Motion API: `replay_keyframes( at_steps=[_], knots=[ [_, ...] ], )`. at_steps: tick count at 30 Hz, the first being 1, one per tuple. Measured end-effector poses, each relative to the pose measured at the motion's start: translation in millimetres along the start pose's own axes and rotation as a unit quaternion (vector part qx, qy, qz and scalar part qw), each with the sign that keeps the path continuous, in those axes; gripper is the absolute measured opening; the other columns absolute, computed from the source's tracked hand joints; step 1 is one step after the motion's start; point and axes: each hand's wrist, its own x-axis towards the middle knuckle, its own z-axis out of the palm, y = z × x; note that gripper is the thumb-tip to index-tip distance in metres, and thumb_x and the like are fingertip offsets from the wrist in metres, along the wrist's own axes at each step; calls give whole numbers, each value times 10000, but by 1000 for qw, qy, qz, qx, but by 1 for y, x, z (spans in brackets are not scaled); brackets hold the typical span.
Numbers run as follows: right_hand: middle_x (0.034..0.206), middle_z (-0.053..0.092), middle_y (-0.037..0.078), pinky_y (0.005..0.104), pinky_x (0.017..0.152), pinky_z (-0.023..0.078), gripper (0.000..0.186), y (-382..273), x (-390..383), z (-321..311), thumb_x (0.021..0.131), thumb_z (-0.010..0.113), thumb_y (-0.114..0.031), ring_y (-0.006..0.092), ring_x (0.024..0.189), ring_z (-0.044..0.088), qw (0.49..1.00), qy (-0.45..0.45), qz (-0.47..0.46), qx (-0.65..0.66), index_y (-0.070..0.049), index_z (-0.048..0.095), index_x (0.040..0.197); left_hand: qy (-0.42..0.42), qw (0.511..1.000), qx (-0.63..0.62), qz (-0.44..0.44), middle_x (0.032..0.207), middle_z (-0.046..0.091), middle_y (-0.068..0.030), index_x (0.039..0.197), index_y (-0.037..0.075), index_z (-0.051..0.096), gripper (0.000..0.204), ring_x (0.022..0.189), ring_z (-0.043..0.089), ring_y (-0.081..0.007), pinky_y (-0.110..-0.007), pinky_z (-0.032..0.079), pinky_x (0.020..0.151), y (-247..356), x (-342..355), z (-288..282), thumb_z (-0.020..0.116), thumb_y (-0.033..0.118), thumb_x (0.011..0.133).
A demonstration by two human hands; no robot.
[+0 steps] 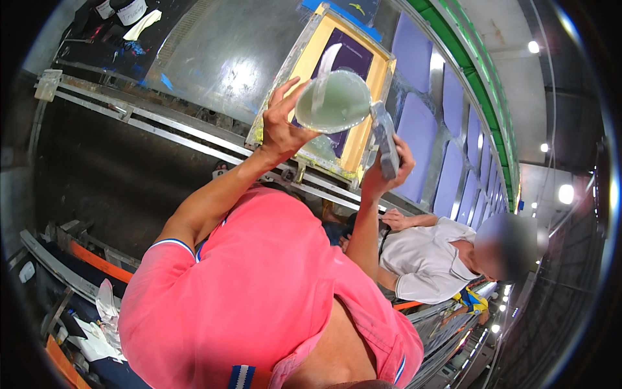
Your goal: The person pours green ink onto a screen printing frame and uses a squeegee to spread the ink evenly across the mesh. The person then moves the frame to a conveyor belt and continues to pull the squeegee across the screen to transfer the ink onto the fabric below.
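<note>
- Workshop interior, lit by ceiling lamps; a long table [214, 55] with a dark metal top runs across the upper view.
- Left hand [280, 129]: fingers and thumb curled about the near-left side of a translucent pale-green tub [334, 107], held up over the table.
- Right hand [396, 165]: closed around a grey block-shaped tool [385, 144], its upper end beside the tub's rim; contact cannot be determined.
- Tub contents: cannot be told from the pale tint. A whitish strip [329, 57] projects at its upper edge.
- Beyond the tub: a yellow-bordered frame [378, 81] with a dark purple panel [355, 55]; tub and hands obstruct part of it.
- Right of the frame: flat lilac panels [414, 136] in rows, bounded by a green beam [483, 84].
- Near edge: metal rails [159, 134].
- Right side: a co-worker in a white shirt [421, 262], close to the right forearm.
- Far upper left: white-topped containers [132, 11], contents not visible, beside a pale cloth [142, 26].
- Lower left: orange bar [100, 262] and white crumpled material [103, 330].
</note>
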Motion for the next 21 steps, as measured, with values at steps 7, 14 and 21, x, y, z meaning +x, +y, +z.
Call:
replay_keyframes(
  at_steps=[7,14,21],
  knots=[
    [1013,730,165,345,842,524,414,71,-2,-18,782,749,-46,260,921,701,901,-362,231,-56,-27,668,1187,26,996,75,-40,1382,572,-224,1248,-13,662,715,1274,579,-309,-410,486,1042,-17,-7,-26,954,209,635],
    [1040,725,168,425,829,512,437,115,-9,-8,791,761,-191,369,964,675,766,-583,219,-156,-147,672,1217,61,990,80,-98,1217,689,-199,1195,-3,698,675,1306,546,-338,-430,491,1027,-26,-23,-43,957,208,609],
    [1012,726,136,371,852,495,432,136,-7,30,789,750,-100,260,928,664,702,-657,267,-64,-54,666,1210,50,987,107,-109,1231,691,-162,1202,11,699,670,1309,545,-317,-424,486,1031,-26,-26,-41,954,195,610]
  ],
)
